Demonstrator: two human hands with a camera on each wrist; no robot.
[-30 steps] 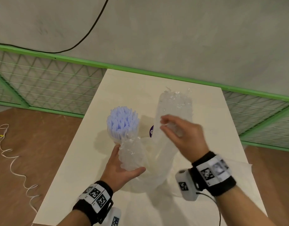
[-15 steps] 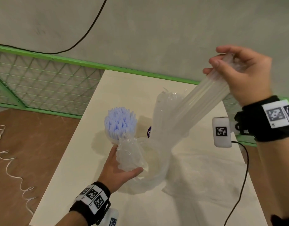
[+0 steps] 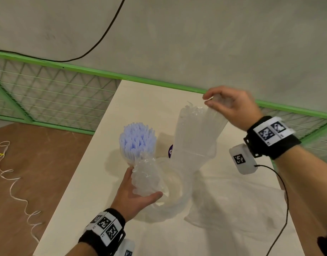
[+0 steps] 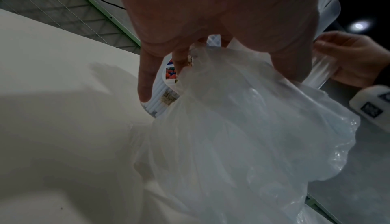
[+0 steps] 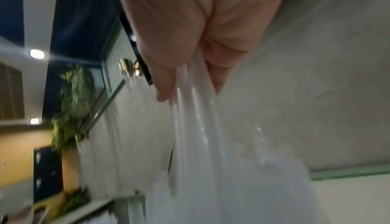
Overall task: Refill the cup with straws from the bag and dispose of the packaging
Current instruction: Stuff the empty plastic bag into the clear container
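Observation:
A tight bunch of pale blue-white straws (image 3: 137, 141) stands upright on the table (image 3: 88, 191). Its lower part is hidden behind crumpled clear plastic (image 3: 146, 180). My left hand (image 3: 138, 193) grips that plastic at the base of the bunch. In the left wrist view the fingers (image 4: 145, 87) curl round the plastic (image 4: 242, 127), beside straws (image 4: 160, 92) with a printed label. Whether a cup holds them I cannot tell. My right hand (image 3: 220, 104) pinches the top of the clear bag (image 3: 194, 141), which hangs in folds (image 5: 211, 144) to the table.
A loose clear plastic sheet (image 3: 232, 206) lies on the table's right half. A purple label (image 3: 170, 151) peeks from behind the bag. A green mesh fence (image 3: 48, 100) runs behind the table, and a white cord (image 3: 13, 182) lies on the brown floor to the left.
My right hand pulled the bag up high and to the right, then came back down to just above the table's far end. The left hand has stayed at the straws.

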